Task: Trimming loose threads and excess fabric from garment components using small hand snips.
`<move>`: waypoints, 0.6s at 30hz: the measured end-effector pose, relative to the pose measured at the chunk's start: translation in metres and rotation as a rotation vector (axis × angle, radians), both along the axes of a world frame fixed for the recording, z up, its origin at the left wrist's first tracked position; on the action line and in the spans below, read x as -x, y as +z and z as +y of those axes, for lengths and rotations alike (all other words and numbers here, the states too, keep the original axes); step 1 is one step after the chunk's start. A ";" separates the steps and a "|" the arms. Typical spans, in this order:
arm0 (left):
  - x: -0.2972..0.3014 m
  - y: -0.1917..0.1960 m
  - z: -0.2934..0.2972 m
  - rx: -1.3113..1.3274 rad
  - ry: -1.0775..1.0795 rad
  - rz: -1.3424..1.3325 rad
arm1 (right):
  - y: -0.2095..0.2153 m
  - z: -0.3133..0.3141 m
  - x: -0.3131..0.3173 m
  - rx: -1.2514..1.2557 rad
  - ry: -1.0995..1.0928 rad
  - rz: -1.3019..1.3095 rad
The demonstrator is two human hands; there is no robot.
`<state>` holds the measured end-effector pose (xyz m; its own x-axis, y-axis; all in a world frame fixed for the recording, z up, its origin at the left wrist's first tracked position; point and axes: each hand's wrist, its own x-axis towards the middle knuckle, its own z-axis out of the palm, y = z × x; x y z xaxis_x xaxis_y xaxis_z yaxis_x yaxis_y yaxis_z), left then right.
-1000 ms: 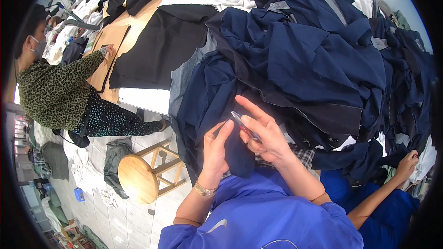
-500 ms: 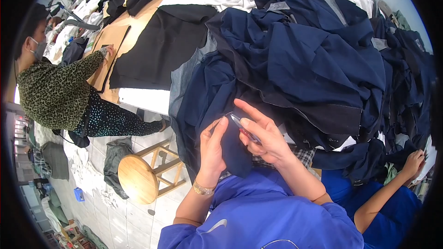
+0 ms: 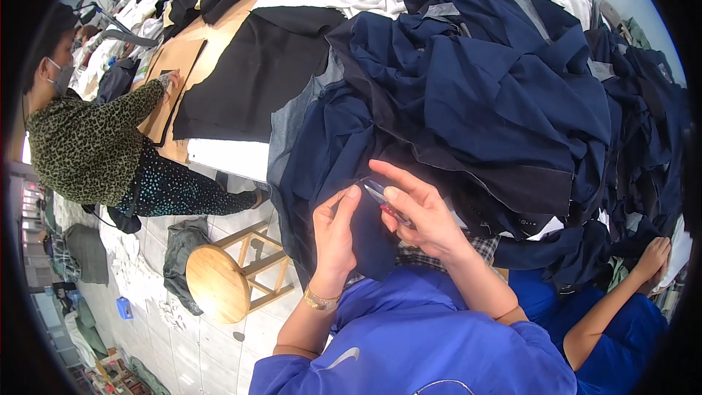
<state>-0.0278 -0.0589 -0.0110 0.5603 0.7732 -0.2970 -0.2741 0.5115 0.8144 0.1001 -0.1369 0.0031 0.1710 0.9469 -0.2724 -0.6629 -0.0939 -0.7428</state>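
Observation:
My right hand grips a pair of thread snips with pointed metal blades and a red part at the handle. Its index finger stretches out above the blades, which point left. Close by, my left hand pinches thumb and index finger together near the snips' tips. Whatever lies in that pinch is too small and dark to make out. Both hands are held over the near edge of a large heap of navy cloth with dark, raw-edged panels.
A black cloth piece lies flat on the wooden table to the left. A wooden stool stands on the tiled floor. One person works at the left table edge; another person's arm handles cloth at the right.
The snips and my right hand have shifted very slightly, and the blades are turned a little differently. My left hand keeps nearly the same place and its pinch.

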 end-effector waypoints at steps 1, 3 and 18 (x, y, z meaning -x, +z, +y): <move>0.000 0.000 0.000 -0.005 0.019 0.009 | 0.000 0.000 0.000 0.005 0.010 0.004; -0.001 0.002 -0.001 -0.034 0.018 0.018 | -0.001 0.000 0.000 0.011 0.020 0.008; -0.002 0.001 -0.004 -0.100 0.075 0.057 | 0.000 -0.002 -0.001 -0.018 0.001 0.138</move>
<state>-0.0262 -0.0626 -0.0104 0.4841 0.8398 -0.2457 -0.2607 0.4065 0.8757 0.1007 -0.1388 0.0035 0.1323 0.9520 -0.2761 -0.7589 -0.0819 -0.6460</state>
